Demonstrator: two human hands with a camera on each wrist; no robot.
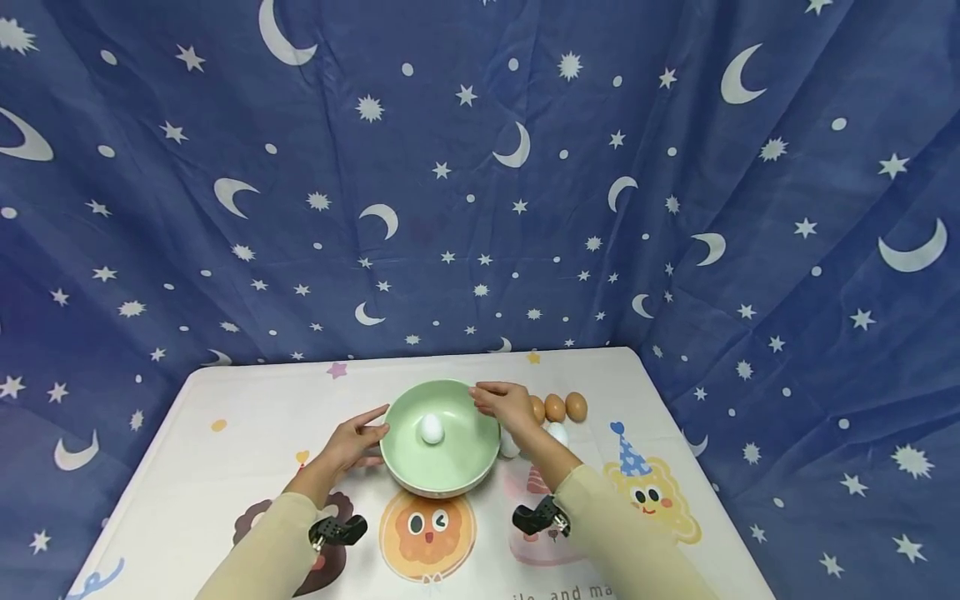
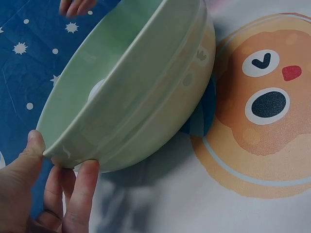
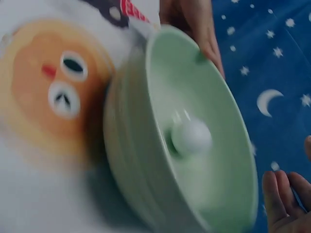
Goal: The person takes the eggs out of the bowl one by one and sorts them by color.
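A pale green bowl with one white egg inside stands near the middle of the table. On its left side my left hand grips the rim; in the left wrist view the thumb lies at the rim's edge and the fingers press the outer wall. My right hand is over the right rim with nothing between its fingers. The right wrist view shows that hand's fingertips apart from the rim, with the egg at the bowl's bottom.
Right of the bowl lie brown eggs in a row, partly behind my right hand. White eggs are in front of them, close to my right wrist. A white cartoon-print cloth covers the table, and a blue starry curtain hangs behind it.
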